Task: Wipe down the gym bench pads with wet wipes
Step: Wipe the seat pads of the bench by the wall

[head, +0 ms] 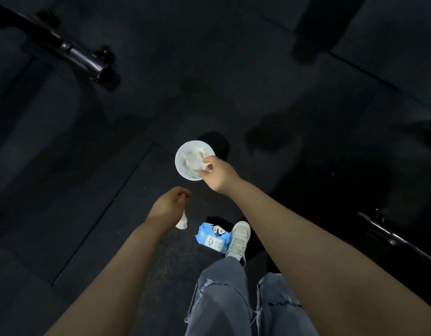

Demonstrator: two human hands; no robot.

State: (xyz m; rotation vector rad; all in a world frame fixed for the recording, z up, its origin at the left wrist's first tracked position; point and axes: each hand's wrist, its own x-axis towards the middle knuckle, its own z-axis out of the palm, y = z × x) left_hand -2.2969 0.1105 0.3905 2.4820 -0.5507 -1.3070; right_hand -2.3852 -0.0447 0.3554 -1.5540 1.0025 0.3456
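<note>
A white round bin (pixel 183 166) stands on the dark floor with several crumpled used wipes (pixel 192 157) inside. My right hand (pixel 216 173) is over its near rim and pinches a crumpled white wipe. My left hand (pixel 168 207) hangs lower left, its fingers curled round a white wipe (pixel 182 223) that dangles below it. A blue pack of wet wipes (pixel 213 236) lies on the floor beside my white shoe (pixel 238 240). No bench pad shows plainly.
A metal frame tube with black knobs (pixel 83 60) runs in at the upper left. Another metal bar (pixel 396 238) lies at the right edge. Dark rubber floor tiles (pixel 88 190) surround the bin. My legs in torn jeans (pixel 221 299) fill the bottom.
</note>
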